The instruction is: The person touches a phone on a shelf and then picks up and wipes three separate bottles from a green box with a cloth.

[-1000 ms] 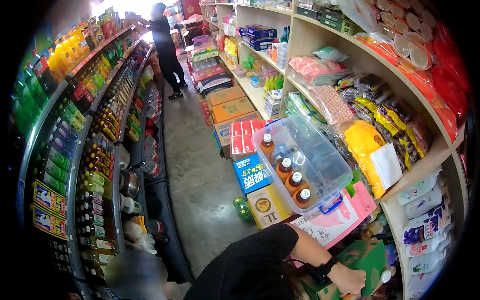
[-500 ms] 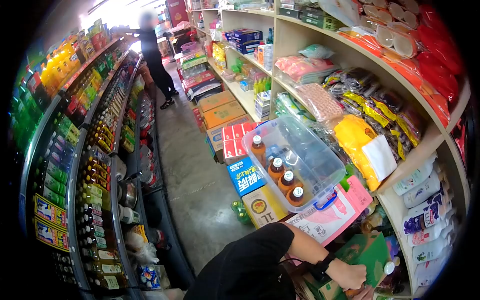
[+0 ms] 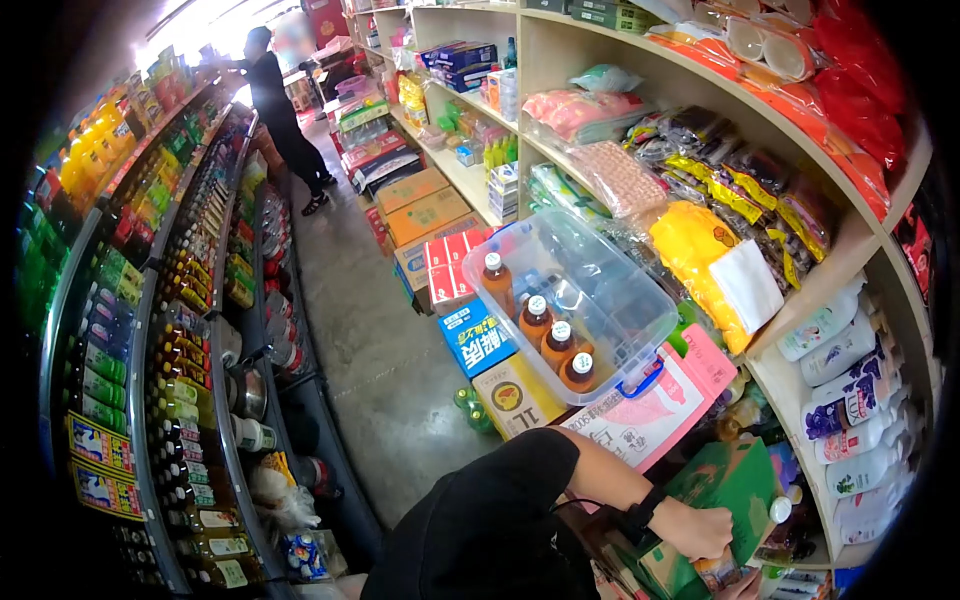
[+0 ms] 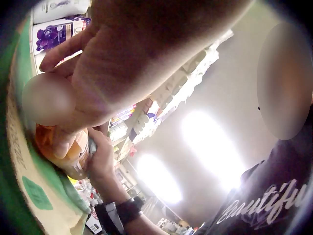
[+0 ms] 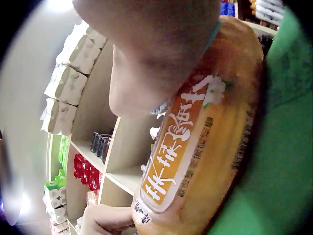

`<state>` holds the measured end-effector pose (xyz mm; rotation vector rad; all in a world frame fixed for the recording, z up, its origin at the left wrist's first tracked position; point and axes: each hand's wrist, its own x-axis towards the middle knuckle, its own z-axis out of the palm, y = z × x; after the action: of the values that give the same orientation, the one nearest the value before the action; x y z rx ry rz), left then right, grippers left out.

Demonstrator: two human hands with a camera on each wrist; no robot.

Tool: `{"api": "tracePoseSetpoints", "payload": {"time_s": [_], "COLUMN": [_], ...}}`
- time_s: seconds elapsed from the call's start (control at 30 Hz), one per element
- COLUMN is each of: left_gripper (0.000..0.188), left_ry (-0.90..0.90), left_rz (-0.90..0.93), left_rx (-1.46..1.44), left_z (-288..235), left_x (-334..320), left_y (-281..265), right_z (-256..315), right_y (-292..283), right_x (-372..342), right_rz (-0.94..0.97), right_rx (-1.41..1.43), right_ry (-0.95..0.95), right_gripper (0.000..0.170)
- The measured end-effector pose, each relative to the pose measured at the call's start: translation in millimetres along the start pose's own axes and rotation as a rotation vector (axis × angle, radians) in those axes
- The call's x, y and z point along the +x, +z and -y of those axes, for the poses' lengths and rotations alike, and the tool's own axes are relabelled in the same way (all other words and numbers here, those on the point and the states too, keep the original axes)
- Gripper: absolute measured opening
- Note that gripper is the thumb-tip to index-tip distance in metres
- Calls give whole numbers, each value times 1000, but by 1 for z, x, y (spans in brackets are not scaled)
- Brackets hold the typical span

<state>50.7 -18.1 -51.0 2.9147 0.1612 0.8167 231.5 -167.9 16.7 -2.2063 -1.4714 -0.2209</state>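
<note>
A bottle of orange drink [image 3: 718, 572] with a printed label is between my two hands, beside a green cardboard carton [image 3: 725, 485]. My left hand [image 3: 698, 532], wearing a black wristband, holds the bottle from above; its thumb lies across the bottle [image 4: 68, 152] in the left wrist view. Lower down, my right hand [image 3: 742, 586] grips the same bottle, mostly cut off by the head view's bottom edge. The right wrist view shows the bottle [image 5: 195, 142] close up against the green carton, its label toward the camera.
A clear plastic bin [image 3: 640, 315] with several orange-drink bottles [image 3: 558, 345] stands on stacked boxes. Shelves of packaged goods [image 3: 690, 250] line the right; a drinks rack [image 3: 190, 380] lines the left. Another person [image 3: 275, 110] stands down the aisle [image 3: 360, 330].
The orange-drink bottle and my right hand have come into sight below my left hand. The head view has turned, so the bin and shelves sit further left.
</note>
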Motion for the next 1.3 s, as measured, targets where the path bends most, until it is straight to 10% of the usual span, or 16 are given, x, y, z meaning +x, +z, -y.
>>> {"api": "tracePoseSetpoints", "payload": {"time_s": [0.43, 0.63, 0.7, 0.73, 0.77, 0.8, 0.83, 1.03, 1.3], "left_gripper": [33, 30, 27, 25, 23, 21, 24, 72, 74], "left_ry": [4, -3, -25, -23, -32, -41, -34, -16, -2], "left_rz": [-49, -27, -76, -115, -85, -65, 8, 187, 192], "left_rx": [14, -12, -87, -157, -95, -26, -46, -50, -19], "left_z": [0, 1, -5, -5, -7, -9, -10, -6, -5], "left_x": [3, -2, -6, -7, -10, -10, -11, -16, -18], "left_y": [6, -17, -27, -22, -19, -20, -37, -82, -75], "right_z": [10, -49, -132, -53, -71, -93, -57, 12, 14], "right_y": [-7, 29, 81, 51, 45, 88, 54, 16, 16], "right_x": [6, 17, 26, 10, 15, 7, 9, 16, 16], "right_rz": [-325, -182, 82, -68, -2, -492, -118, -196, -235], "right_rx": [-212, -25, 592, 704, 465, 148, 504, 197, 171], "right_ry": [-712, -541, 194, 354, 102, 32, 85, 34, 10], "right_gripper": [13, 33, 47, 49, 48, 47, 44, 28, 25]}}
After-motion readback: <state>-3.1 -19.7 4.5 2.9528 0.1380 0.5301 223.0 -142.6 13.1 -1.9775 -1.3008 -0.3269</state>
